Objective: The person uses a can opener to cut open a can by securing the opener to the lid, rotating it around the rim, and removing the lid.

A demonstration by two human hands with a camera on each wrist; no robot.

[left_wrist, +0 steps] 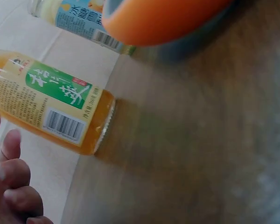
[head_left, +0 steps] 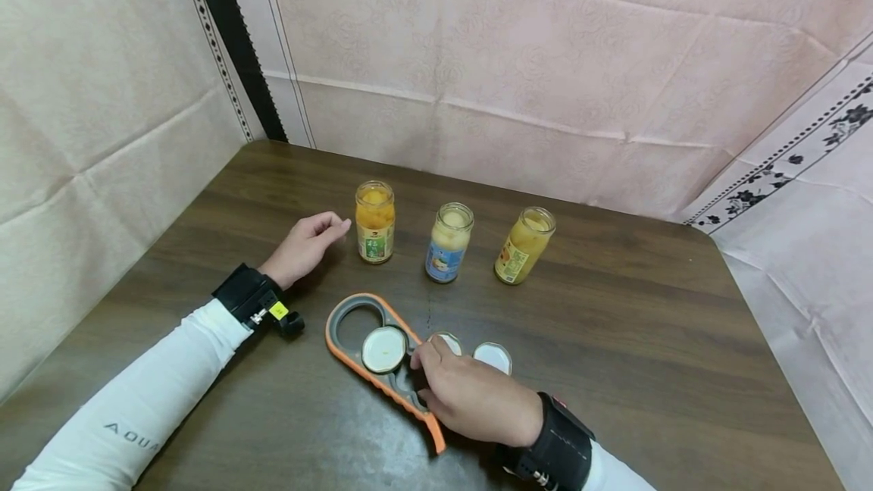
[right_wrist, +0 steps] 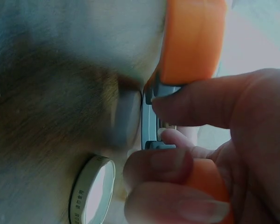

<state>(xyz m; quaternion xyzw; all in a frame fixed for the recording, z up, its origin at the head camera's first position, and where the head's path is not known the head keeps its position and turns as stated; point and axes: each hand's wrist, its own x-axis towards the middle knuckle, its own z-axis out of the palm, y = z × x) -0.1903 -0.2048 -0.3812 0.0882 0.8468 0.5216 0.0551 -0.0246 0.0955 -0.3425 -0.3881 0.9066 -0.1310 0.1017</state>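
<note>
My right hand [head_left: 477,396] grips an orange-and-grey jar opener [head_left: 436,434] near the table's front. In the right wrist view, the thumb presses the grey inner part and fingers curl by the orange arm [right_wrist: 193,42]. A pale round lid [head_left: 384,349] lies at the middle of the opener. Two more lids, one [head_left: 446,341] partly hidden by my hand and another [head_left: 492,357] to its right, are close by. My left hand [head_left: 303,248] hovers empty, fingers loosely bent, just left of a lidless jar of orange fruit [head_left: 375,226], apart from it.
Two more uncapped glass jars stand to the right: a blue-labelled one [head_left: 449,242] with pale contents and a yellow one [head_left: 525,245]. Pinkish cloth [head_left: 546,82] hangs behind the brown wooden table [head_left: 648,339], with pale cloth along both sides.
</note>
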